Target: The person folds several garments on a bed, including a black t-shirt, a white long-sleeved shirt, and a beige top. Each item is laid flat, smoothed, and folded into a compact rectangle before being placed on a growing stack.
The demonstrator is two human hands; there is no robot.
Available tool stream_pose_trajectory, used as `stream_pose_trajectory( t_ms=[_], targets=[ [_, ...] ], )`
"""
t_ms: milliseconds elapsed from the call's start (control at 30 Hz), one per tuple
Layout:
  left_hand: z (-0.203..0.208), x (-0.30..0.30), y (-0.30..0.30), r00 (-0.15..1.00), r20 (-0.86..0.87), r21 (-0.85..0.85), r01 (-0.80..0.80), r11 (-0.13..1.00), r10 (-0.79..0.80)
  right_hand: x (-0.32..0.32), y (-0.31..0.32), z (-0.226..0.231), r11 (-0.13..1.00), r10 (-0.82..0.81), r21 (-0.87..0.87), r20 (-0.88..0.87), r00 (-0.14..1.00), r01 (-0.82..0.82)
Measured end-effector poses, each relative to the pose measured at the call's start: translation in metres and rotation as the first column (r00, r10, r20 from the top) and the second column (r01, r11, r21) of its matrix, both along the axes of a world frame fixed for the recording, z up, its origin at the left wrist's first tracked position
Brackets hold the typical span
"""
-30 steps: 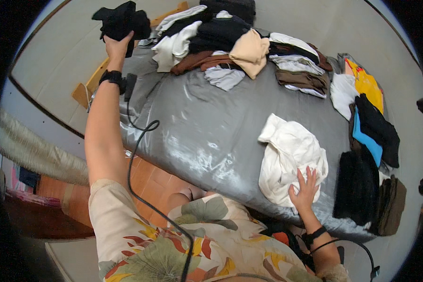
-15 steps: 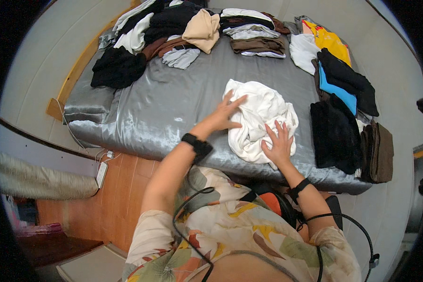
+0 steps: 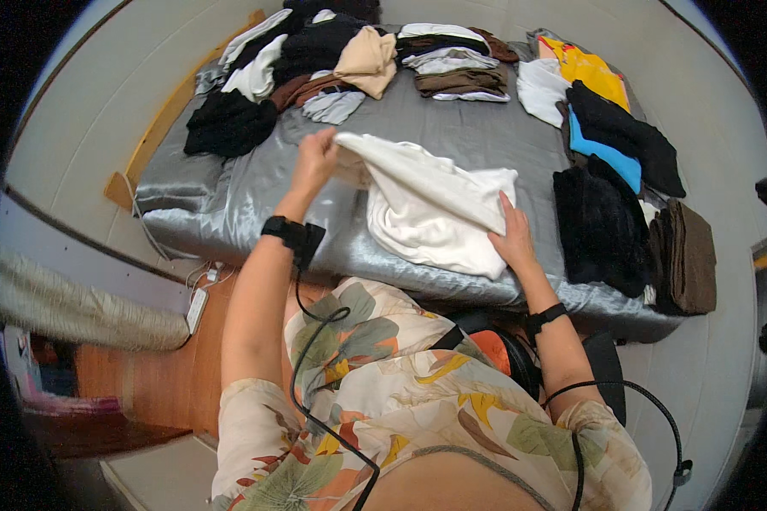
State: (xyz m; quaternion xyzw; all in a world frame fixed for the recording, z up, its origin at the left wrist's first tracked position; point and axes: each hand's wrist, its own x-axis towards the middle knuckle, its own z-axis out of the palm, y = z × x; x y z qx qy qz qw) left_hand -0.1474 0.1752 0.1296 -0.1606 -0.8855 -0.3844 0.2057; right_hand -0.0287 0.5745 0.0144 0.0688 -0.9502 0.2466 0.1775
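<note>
A white garment [image 3: 435, 204] of soft cloth is spread crumpled over the near part of the bed; its exact kind does not show. My left hand [image 3: 317, 159] is closed on its far left corner and holds that side raised off the sheet. Slack cloth slopes from there down to the right. At the right edge, my right hand [image 3: 515, 238] grips the cloth, thumb toward the near side and fingers on the far side. Part of the garment's underside is hidden by the raised layer.
The bed has a shiny grey sheet [image 3: 268, 192]. Heaped clothes [image 3: 230, 123] lie at the far left, a folded stack [image 3: 460, 81] at the back. Along the right are a black fuzzy garment [image 3: 601, 230], a blue one [image 3: 605, 153] and brown folded clothes [image 3: 686, 255].
My left hand has moved left and away, pulling a corner of the white garment up and out. My right hand has gone from lying spread on the cloth to gripping its right edge.
</note>
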Motion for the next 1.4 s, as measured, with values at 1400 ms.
stream_pose_trajectory(
  t_ms=[1400],
  targets=[
    [0.339, 0.140, -0.203, 0.731, -0.460, -0.381, -0.675, 0.632, 0.504, -0.228, -0.041, 0.367, 0.866, 0.360, -0.179, -0.425, 0.830, -0.468]
  ],
)
